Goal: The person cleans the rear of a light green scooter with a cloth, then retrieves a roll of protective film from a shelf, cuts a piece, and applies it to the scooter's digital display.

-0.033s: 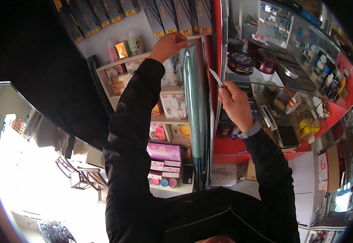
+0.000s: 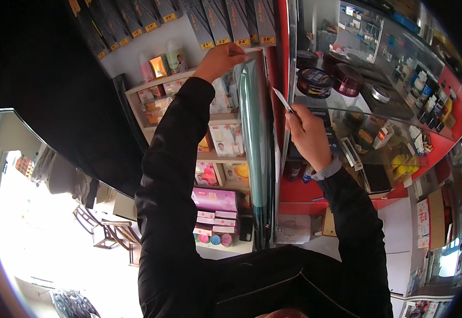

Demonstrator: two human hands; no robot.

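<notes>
My left hand (image 2: 219, 62) reaches up to the top end of a long green roll (image 2: 250, 132), its finger and thumb pinched there. The roll looks glossy, like film or plastic sheet, and stands upright with a darker lower end. My right hand (image 2: 309, 135) is closed round the handle of a small knife (image 2: 282, 99). Its pale blade points up and to the left, apart from the roll. Most of the knife's handle is hidden in my fingers.
Left of the roll, a shelf unit (image 2: 223, 158) holds boxes and bottles. Wiper-like black packages (image 2: 240, 24) hang above. To the right, a glass display case (image 2: 368, 114) holds round tins (image 2: 315, 82) and bottles. Wooden chairs (image 2: 119, 230) stand at lower left.
</notes>
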